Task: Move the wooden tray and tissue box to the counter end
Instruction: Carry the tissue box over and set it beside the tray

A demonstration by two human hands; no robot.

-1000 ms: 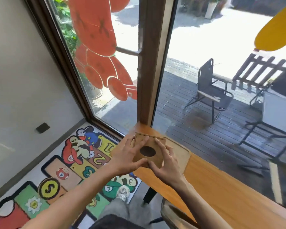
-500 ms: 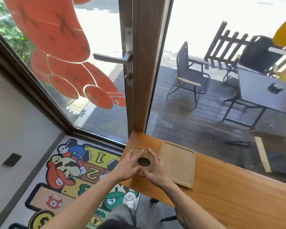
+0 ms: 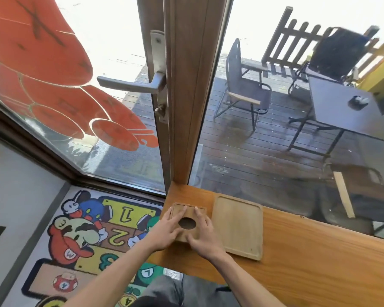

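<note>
**Both hands on the tissue box at the counter's end**

The left hand and right hand clasp the wooden tissue box from either side, fingers spread flat on its top. It rests on the counter. Just right of the right hand lies the wooden tray.

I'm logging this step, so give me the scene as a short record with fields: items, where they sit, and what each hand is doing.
setting: wooden counter by a glass door
tissue box: on the counter's left end, round hole on top
tray: flat on the counter, just right of the box, empty
left hand: fingers spread on the box's left side and top
right hand: on the box's right side and top
grip: both hands on the box, box resting on the counter
</note>
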